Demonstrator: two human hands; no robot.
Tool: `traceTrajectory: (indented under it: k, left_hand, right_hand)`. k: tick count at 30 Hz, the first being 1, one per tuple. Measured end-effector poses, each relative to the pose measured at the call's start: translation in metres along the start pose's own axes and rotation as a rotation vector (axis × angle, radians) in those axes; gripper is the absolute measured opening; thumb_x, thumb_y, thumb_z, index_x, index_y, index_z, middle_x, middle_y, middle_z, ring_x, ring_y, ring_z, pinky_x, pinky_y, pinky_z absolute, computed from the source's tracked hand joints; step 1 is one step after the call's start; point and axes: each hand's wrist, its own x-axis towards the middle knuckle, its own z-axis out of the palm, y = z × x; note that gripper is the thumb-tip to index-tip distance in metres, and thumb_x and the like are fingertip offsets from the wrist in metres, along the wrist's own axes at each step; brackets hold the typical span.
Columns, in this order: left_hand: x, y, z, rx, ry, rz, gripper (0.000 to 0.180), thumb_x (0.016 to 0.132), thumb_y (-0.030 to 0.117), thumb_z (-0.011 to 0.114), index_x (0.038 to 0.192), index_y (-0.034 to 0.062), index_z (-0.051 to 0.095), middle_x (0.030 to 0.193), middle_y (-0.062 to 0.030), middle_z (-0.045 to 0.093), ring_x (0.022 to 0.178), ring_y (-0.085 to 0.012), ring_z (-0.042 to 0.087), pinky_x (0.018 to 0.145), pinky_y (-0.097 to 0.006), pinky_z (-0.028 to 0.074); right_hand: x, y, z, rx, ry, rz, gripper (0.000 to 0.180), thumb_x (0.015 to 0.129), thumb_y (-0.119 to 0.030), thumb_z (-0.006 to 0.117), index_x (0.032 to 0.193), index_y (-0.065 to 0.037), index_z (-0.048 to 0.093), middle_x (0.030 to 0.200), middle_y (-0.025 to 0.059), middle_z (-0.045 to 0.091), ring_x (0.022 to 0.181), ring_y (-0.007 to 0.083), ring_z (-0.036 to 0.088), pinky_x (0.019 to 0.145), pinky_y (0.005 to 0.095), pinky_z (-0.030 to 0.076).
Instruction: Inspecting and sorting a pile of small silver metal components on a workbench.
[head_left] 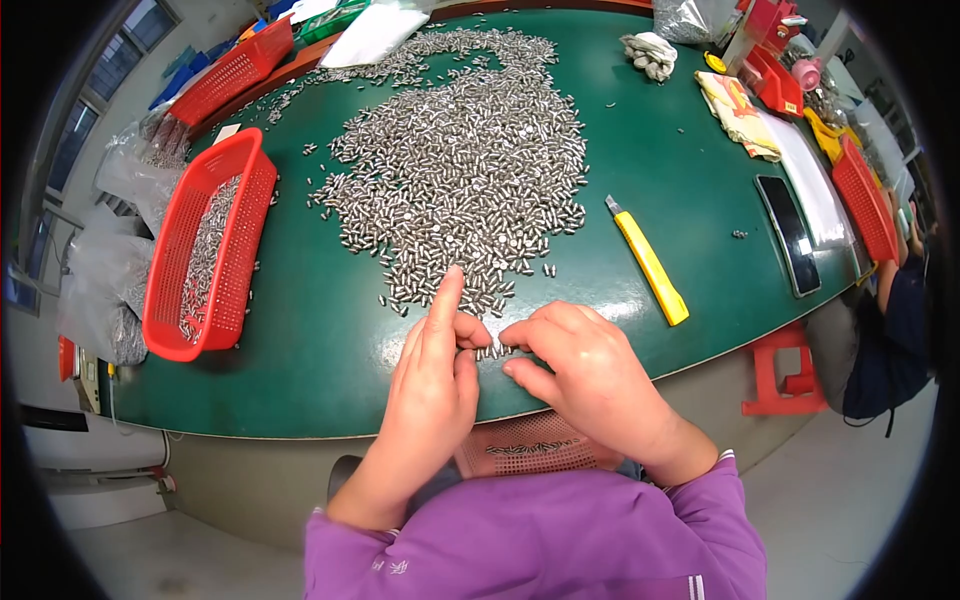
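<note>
Clock: the two hands are in the middle, and 12 is straight ahead.
Left hand point(430, 370): one finger sticks out toward 12, with its tip at the near edge of the pile. Another finger and the thumb bend in by the row. I cannot tell if it is squeezing any bits.
Right hand point(590, 350): bent, at 3 o'clock from the row, with fingertips right up to it. I cannot tell if it is pinching any.
Row of metal bits point(494, 352): small, shiny, side by side between the fingertips.
Big pile point(465, 160): lots and lots of the same-looking silver bits, at 12, spread on the green table point(300, 390).
Pink basket point(530, 463): between 5 and 6, below the table edge, with more bits inside.
Yellow cutter point(650, 268): at 2, lying flat, blade end away from the person.
Red basket point(240, 250): near 10, long, with a heap of bits inside.
Phone point(788, 235): also at 2, farther out, its screen dark.
White gloves point(650, 56): at 1, far back, in a bunch.
Red stool point(768, 375): at 3, on the floor.
</note>
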Motion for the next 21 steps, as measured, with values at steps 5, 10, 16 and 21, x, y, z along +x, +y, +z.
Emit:
traceTrajectory:
  k: [5, 10, 16, 21]
  left_hand:
    - [0.0022, 0.0027, 0.0026, 0.025, 0.050, -0.002, 0.081, 0.085, -0.019, 0.056, 0.158, 0.0008, 0.029, 0.100, -0.0121, 0.061, 0.089, -0.0249, 0.061, 0.081, -0.037, 0.053]
    - [-0.0016, 0.0055, -0.0032, 0.033, 0.005, 0.012, 0.082, 0.084, -0.017, 0.060, 0.158, 0.0004, 0.030, 0.102, -0.0117, 0.062, 0.089, -0.0247, 0.060, 0.081, -0.037, 0.053]
    - [-0.0018, 0.0058, -0.0031, 0.032, -0.032, 0.017, 0.086, 0.081, -0.012, 0.067, 0.158, 0.0018, 0.031, 0.097, -0.0053, 0.064, 0.087, -0.0166, 0.059, 0.081, -0.030, 0.048]
    - [-0.0037, 0.0048, -0.0033, 0.037, -0.035, -0.007, 0.084, 0.081, -0.012, 0.067, 0.157, 0.0018, 0.034, 0.096, -0.0053, 0.063, 0.087, -0.0160, 0.058, 0.080, -0.030, 0.048]
  right_hand:
    - [0.0004, -0.0024, -0.0001, -0.016, 0.009, 0.018, 0.028, 0.079, -0.008, 0.079, 0.105, -0.006, 0.068, 0.094, 0.0104, 0.064, 0.089, 0.0317, 0.064, 0.079, 0.0425, 0.052]
    - [0.0006, -0.0015, 0.0005, -0.009, 0.013, 0.020, 0.028, 0.079, -0.007, 0.079, 0.104, -0.006, 0.068, 0.094, 0.0106, 0.064, 0.089, 0.0325, 0.064, 0.078, 0.0430, 0.052]
    - [0.0024, -0.0003, 0.0050, -0.028, 0.009, -0.030, 0.020, 0.082, -0.005, 0.074, 0.098, -0.002, 0.063, 0.090, 0.0135, 0.059, 0.086, 0.0352, 0.060, 0.076, 0.0450, 0.051]
    - [0.0036, 0.0001, 0.0050, -0.027, 0.005, -0.056, 0.018, 0.082, -0.005, 0.073, 0.096, -0.003, 0.062, 0.089, 0.0133, 0.058, 0.085, 0.0348, 0.059, 0.075, 0.0450, 0.050]
